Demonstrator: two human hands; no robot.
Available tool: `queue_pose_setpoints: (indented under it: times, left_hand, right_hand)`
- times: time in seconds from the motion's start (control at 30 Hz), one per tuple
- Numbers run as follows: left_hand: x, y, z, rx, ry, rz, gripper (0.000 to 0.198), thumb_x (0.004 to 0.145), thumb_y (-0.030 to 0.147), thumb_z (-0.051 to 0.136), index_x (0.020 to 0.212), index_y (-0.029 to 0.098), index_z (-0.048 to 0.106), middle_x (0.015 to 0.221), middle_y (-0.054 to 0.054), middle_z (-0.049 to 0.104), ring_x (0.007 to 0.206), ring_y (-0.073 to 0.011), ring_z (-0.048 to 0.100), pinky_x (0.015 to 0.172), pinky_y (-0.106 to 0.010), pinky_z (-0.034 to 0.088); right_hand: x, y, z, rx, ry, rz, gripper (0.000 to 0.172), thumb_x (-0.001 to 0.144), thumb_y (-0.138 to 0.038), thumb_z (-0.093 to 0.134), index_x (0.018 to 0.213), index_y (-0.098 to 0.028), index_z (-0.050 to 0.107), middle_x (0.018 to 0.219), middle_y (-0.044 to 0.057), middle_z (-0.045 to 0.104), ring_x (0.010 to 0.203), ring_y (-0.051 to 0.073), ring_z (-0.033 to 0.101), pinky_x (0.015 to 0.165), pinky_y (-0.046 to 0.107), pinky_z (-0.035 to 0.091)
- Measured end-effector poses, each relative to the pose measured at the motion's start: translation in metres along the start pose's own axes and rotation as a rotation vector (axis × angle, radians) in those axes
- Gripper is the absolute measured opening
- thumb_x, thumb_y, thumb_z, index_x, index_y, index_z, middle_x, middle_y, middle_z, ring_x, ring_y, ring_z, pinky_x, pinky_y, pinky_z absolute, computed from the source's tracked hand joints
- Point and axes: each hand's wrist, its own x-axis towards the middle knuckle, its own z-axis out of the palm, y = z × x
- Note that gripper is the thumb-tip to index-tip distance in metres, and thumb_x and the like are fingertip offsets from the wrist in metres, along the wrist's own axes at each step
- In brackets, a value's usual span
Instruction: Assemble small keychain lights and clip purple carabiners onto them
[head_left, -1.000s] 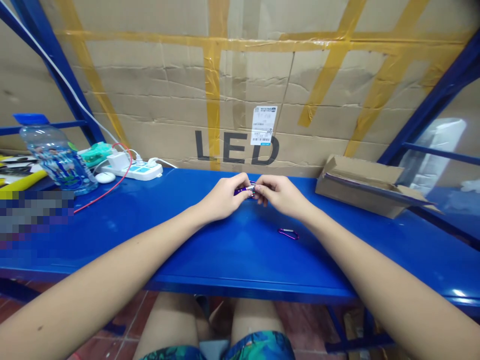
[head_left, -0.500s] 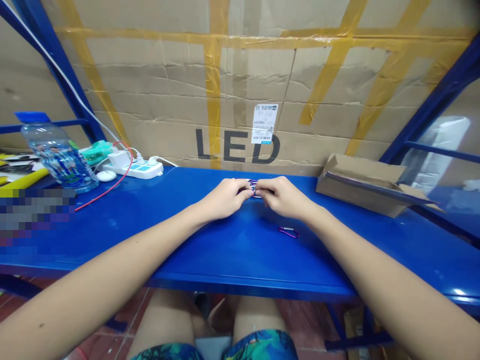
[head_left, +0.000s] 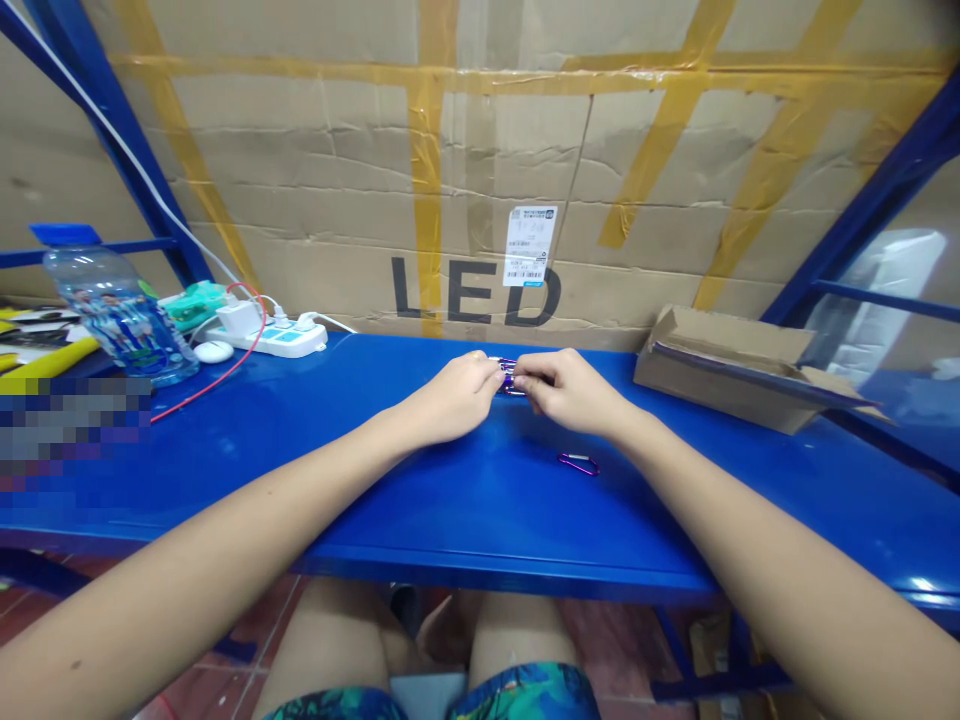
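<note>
Several purple and silver carabiners (head_left: pixel 509 377) are bunched between my hands above the back half of the blue table (head_left: pixel 480 500). My left hand (head_left: pixel 463 393) is closed on their left end, thumb pressed against the fingers. From the other side my right hand (head_left: pixel 559 387) pinches the same bunch. Fingers cover most of the bunch, so how the pieces link cannot be made out. A single purple carabiner (head_left: pixel 578 464) with a silver gate lies on the table, nearer to me and below my right hand.
An opened cardboard box (head_left: pixel 724 385) sits at the back right. On the left stand a water bottle (head_left: pixel 120 310) with a blue cap and a white power strip (head_left: pixel 289 338) with cables. A large taped carton (head_left: pixel 337 180) marked LED rises behind the table.
My left hand has shifted slightly, with its fingers curled further over the bunch. My right hand keeps its pinch almost in place. The loose carabiner has not moved on the table.
</note>
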Motion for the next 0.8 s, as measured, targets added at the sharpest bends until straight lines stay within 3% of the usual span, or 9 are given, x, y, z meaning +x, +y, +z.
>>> queue_pose_setpoints:
  times: [0.2,0.37,0.5,0.6,0.7,0.8]
  left_hand:
    - [-0.0025,-0.0030,-0.0027,-0.089,-0.062,-0.004,0.021,0.097,0.025,0.046,0.084,0.017,0.060,0.091,-0.007,0.069,0.084,-0.0208,0.061,0.076,-0.034,0.044]
    - [-0.0068,-0.0013,-0.0020,-0.126,0.006,0.035,0.007,0.092,0.023,0.055,0.086,0.019,0.052,0.083,-0.002,0.065,0.075,-0.0173,0.058,0.066,-0.029,0.039]
    - [-0.0072,0.0010,-0.0002,-0.135,0.057,0.059,0.010,0.091,0.025,0.056,0.085,0.019,0.050,0.080,-0.001,0.061,0.071,-0.0159,0.056,0.063,-0.029,0.039]
    - [-0.0049,0.0014,0.0006,-0.089,0.092,0.036,0.014,0.095,0.025,0.047,0.087,0.017,0.056,0.089,-0.005,0.064,0.082,-0.0184,0.059,0.074,-0.032,0.044]
    - [-0.0018,0.0005,0.0009,0.026,0.043,0.030,0.029,0.098,0.022,0.037,0.082,0.015,0.060,0.092,-0.010,0.064,0.091,-0.0216,0.059,0.084,-0.037,0.046]
    - [-0.0012,0.0004,-0.0001,0.026,-0.043,0.014,0.029,0.098,0.022,0.038,0.082,0.015,0.061,0.090,-0.009,0.065,0.086,-0.0213,0.060,0.080,-0.036,0.046]
  right_hand:
    - [0.0002,0.0045,0.0033,0.045,-0.042,0.039,0.024,0.085,-0.024,0.050,0.062,-0.019,0.054,0.056,0.000,0.058,0.059,0.015,0.049,0.061,0.028,0.033]
    - [-0.0003,0.0046,0.0024,0.169,-0.085,0.099,0.023,0.086,-0.029,0.050,0.065,-0.019,0.053,0.052,-0.002,0.055,0.052,0.014,0.050,0.056,0.026,0.035]
    - [-0.0004,0.0011,-0.0002,0.171,-0.085,0.098,0.023,0.086,-0.028,0.051,0.066,-0.019,0.053,0.053,-0.002,0.055,0.051,0.013,0.049,0.055,0.026,0.036]
    - [-0.0004,0.0008,-0.0027,0.074,-0.054,0.044,0.025,0.086,-0.026,0.051,0.063,-0.018,0.052,0.054,-0.002,0.054,0.053,0.012,0.047,0.056,0.026,0.033]
    - [-0.0008,0.0032,-0.0042,-0.043,-0.005,-0.059,0.023,0.086,-0.021,0.049,0.064,-0.017,0.054,0.057,-0.001,0.056,0.057,0.012,0.045,0.059,0.026,0.032]
    - [-0.0012,0.0061,-0.0035,-0.089,-0.001,-0.133,0.023,0.086,-0.017,0.048,0.065,-0.017,0.056,0.060,0.000,0.058,0.059,0.012,0.045,0.061,0.026,0.032]
